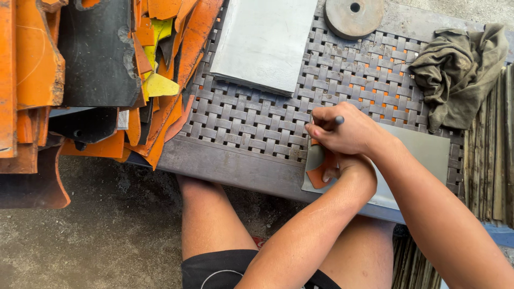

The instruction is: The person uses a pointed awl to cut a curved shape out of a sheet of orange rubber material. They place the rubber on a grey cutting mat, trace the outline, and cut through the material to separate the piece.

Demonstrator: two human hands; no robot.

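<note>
At the near edge of the bench [235, 168], toward its right end, a grey sheet [423, 152] is laid flat, and a small orange piece [321, 174] is pressed onto its left edge by the left hand [345, 168]. Those fingers are held together on the piece, though most are hidden beneath the right hand [348, 131]. The right fingers are closed around a dark pen-like tool [336, 121], of which only the rounded end is seen. A pile of orange, black and yellow offcuts [101, 75] is heaped over the left edge and cut off by the frame. At the far edge a pale slab [262, 43] and a round metal disc [353, 16] are partly cropped. A crumpled olive rag [460, 69] is lying at the far right corner.
</note>
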